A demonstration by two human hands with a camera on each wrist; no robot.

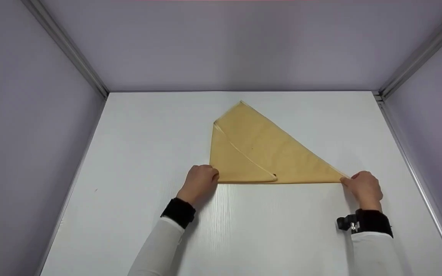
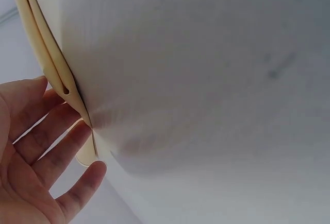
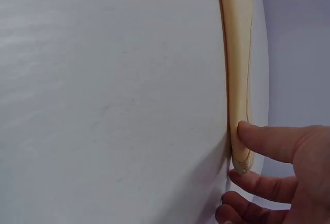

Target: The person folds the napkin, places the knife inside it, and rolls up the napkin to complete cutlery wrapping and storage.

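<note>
A tan cloth (image 1: 271, 153) lies folded on the white table (image 1: 267, 234), a triangle with its left point turned in over it. My left hand (image 1: 213, 176) sits at the cloth's near left corner. In the left wrist view its fingers (image 2: 72, 141) are nearly straight and touch the layered edge of the cloth (image 2: 46, 49). My right hand (image 1: 347, 181) holds the cloth's sharp right corner. In the right wrist view the thumb (image 3: 263, 139) lies on top and a finger underneath, pinching the cloth (image 3: 237, 69) at its tip.
Pale walls close the table in at the back (image 1: 240, 46), left (image 1: 21, 134) and right (image 1: 436, 126), with metal rails along the corners. Bare tabletop surrounds the cloth. Black straps (image 1: 178, 211) sit on both wrists over white sleeves.
</note>
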